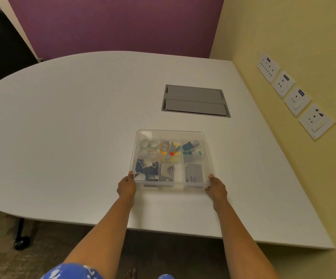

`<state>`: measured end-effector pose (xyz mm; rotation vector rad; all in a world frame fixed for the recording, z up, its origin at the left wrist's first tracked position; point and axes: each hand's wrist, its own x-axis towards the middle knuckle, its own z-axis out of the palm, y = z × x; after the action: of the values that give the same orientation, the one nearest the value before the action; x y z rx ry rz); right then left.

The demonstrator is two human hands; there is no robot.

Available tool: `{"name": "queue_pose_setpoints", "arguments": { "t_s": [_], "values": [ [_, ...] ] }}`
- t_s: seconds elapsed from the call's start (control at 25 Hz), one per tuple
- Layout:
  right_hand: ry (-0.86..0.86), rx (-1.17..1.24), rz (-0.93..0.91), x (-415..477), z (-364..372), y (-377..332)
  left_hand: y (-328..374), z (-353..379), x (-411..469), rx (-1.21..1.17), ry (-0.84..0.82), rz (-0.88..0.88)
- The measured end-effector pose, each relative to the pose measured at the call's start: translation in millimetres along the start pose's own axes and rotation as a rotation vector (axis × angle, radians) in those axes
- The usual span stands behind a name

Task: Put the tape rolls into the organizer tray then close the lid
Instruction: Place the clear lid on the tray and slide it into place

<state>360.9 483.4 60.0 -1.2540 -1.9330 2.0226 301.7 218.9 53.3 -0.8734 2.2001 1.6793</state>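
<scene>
Both hands, the left hand (126, 186) and right hand (216, 189), are clamped on the lid's (171, 135) near corners over the organizer tray (171, 187), tape rolls (148, 150) inside; even downward pressure is advised until it is seated on the surface (82, 127).

1. The organizer tray (171, 160) sits on the table (72, 127), right of the frame's centre, near the table's lower edge.
2. The lid (170, 134) lies over the tray.
3. The tape rolls (149, 150) occupy the tray's upper-left compartment.
4. Binder clips (146, 167) lie directly below them.
5. The left hand (126, 186) meets the tray's lower-left corner; the right hand (216, 189) meets its lower-right corner.
6. A cable hatch (195, 101) is set in the table above the tray.
7. Wall sockets (294, 95) line the frame's right side.
</scene>
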Motion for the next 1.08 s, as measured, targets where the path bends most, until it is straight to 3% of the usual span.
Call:
{"name": "queue_pose_setpoints", "arguments": {
  "t_s": [0.16, 0.4, 0.64, 0.76, 0.92, 1.08],
  "values": [
    [0.034, -0.032, -0.024, 3, 3, 3, -1, -1, 1, 0.017, 0.015, 0.024],
    [0.126, -0.271, -0.153, 6, 3, 8, 6, 1, 0, 0.142, 0.040, 0.078],
    [0.171, -0.063, -0.292, -10, -2, 23, 9, 8, -1, 0.378, 0.044, 0.365],
    [0.193, 0.187, -0.084, -10, 2, 21, 8, 12, -3, 0.653, 0.077, 0.536],
    [0.140, 0.479, 0.269, -6, 6, 10, 2, 17, -2, 0.923, -0.012, 0.651],
    [0.157, 0.391, 0.199, -3, 14, 11, 3, 17, -2, 0.971, -0.014, 0.645]
  ]
}}
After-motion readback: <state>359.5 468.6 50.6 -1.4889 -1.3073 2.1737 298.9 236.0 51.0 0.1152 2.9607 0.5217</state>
